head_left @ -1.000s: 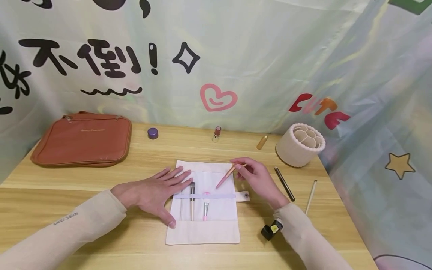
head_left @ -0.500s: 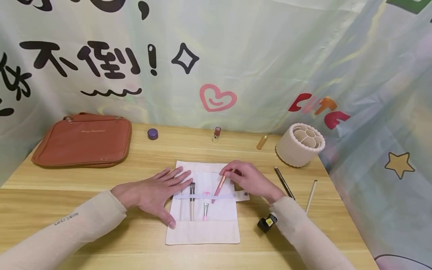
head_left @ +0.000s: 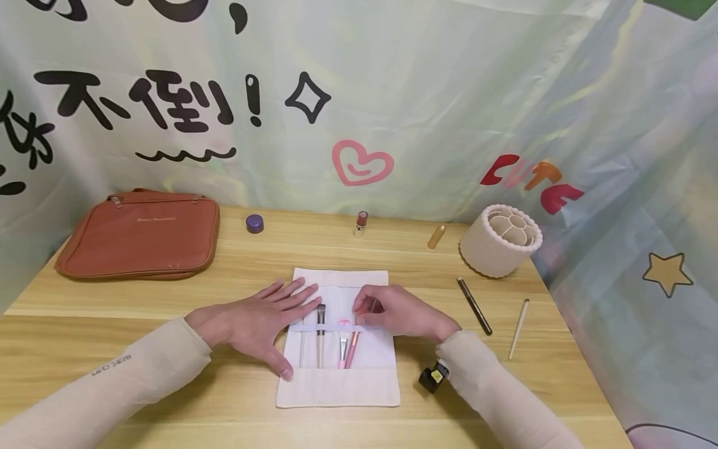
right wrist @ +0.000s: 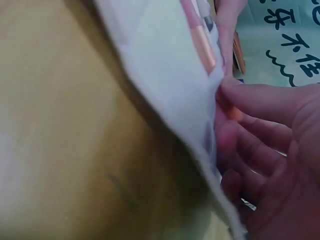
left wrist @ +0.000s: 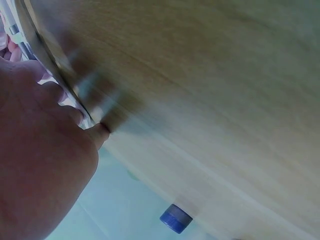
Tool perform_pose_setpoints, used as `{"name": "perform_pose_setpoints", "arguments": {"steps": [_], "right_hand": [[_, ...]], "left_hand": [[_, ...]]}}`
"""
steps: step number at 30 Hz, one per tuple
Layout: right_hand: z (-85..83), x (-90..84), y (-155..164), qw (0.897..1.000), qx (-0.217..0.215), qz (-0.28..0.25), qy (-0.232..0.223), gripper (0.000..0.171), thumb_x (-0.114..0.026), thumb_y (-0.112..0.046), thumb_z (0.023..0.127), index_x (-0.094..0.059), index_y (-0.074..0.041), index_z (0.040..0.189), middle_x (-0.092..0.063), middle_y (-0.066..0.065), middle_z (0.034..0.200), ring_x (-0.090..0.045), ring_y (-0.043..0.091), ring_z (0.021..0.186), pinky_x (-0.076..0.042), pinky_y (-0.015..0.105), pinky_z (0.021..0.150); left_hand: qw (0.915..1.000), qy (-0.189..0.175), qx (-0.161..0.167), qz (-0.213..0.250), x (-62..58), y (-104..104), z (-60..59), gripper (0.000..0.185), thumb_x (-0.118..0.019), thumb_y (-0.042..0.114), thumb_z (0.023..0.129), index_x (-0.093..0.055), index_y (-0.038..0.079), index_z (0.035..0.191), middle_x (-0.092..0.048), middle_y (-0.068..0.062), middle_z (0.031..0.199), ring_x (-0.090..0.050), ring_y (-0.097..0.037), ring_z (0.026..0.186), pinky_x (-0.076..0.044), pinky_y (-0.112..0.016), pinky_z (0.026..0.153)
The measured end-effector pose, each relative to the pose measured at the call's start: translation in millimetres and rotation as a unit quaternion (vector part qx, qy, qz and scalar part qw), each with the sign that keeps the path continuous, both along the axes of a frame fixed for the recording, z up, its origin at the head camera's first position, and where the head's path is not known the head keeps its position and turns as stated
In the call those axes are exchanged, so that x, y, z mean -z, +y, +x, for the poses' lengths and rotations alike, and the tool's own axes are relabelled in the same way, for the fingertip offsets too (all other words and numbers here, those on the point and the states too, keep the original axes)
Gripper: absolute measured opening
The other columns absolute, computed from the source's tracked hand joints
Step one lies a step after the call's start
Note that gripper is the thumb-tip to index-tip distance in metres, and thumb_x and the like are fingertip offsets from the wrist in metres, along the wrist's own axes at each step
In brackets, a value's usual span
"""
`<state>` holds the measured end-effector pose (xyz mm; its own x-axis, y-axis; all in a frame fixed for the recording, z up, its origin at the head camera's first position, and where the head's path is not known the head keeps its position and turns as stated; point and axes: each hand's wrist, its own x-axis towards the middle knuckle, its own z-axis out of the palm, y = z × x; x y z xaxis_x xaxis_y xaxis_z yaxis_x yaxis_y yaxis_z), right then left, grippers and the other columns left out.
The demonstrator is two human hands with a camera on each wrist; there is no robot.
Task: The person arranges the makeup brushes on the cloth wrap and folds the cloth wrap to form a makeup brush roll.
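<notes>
A white cloth brush roll (head_left: 339, 389) lies unfolded on the wooden table. My left hand (head_left: 255, 325) rests on its left side, fingers spread and straight. With bent fingers my right hand (head_left: 406, 313) pinches the upper part of a pink-and-copper makeup brush (head_left: 351, 353) over the roll. The brush passes under the lilac elastic band (head_left: 331, 327), its pink end downward. In the right wrist view, the copper part of the brush (right wrist: 202, 47) shows beside my thumb. Left of it, the band holds a pink brush (head_left: 342, 350), a dark-headed brush (head_left: 321, 337) and a thin pale stick (head_left: 302, 349).
A brown zip case (head_left: 140, 240) is at the back left. Along the back stand a purple-lidded jar (head_left: 255, 224), a lipstick (head_left: 361, 224) and a gold tube (head_left: 436, 237). At right are a ribbed cream holder (head_left: 493, 246), a black pen (head_left: 474, 307) and a white stick (head_left: 518, 329).
My right hand has moved left and down over the roll, sliding the pink-and-copper brush under the elastic band beside the pink brush. My left hand has stayed in place.
</notes>
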<state>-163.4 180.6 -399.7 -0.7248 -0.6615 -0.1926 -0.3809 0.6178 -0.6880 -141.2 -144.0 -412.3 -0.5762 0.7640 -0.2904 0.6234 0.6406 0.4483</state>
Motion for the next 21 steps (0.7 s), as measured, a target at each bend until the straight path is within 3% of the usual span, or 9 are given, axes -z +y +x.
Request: {"name": "perform_pose_setpoints", "arguments": {"steps": [5, 12, 21], "right_hand": [[3.5, 5.7, 2.0, 1.000, 0.017, -0.022, -0.007, 0.002, -0.075, -0.015, 0.104, -0.077, -0.016, 0.105, -0.073, -0.009, 0.095, -0.064, 0.008, 0.089, -0.054, 0.023, 0.082], [5.6, 8.0, 5.4, 1.000, 0.007, -0.029, -0.007, 0.013, -0.072, -0.013, 0.106, -0.083, -0.021, 0.110, -0.079, -0.010, 0.110, -0.066, 0.010, 0.104, -0.054, 0.027, 0.096], [8.2, 10.5, 6.4, 0.999, 0.034, -0.031, 0.019, 0.009, -0.075, -0.014, 0.105, -0.082, -0.020, 0.102, -0.076, -0.010, 0.099, -0.063, 0.009, 0.092, -0.053, 0.023, 0.084]], "left_hand": [[1.0000, -0.002, -0.002, -0.001, -1.0, -0.2, 0.2, 0.132, -0.080, 0.079, 0.081, -0.017, 0.012, 0.176, -0.001, -0.010, 0.185, 0.004, -0.038, 0.172, -0.004, -0.066, 0.136], [1.0000, -0.008, -0.005, 0.000, -2.9, -0.5, 0.7, 0.131, -0.080, 0.077, 0.081, -0.018, 0.012, 0.176, -0.001, -0.010, 0.185, 0.004, -0.039, 0.171, -0.004, -0.067, 0.136], [1.0000, -0.006, -0.004, -0.001, -2.1, 1.0, 0.2, 0.132, -0.081, 0.078, 0.080, -0.018, 0.012, 0.176, -0.001, -0.011, 0.185, 0.005, -0.039, 0.171, -0.003, -0.066, 0.136]]}}
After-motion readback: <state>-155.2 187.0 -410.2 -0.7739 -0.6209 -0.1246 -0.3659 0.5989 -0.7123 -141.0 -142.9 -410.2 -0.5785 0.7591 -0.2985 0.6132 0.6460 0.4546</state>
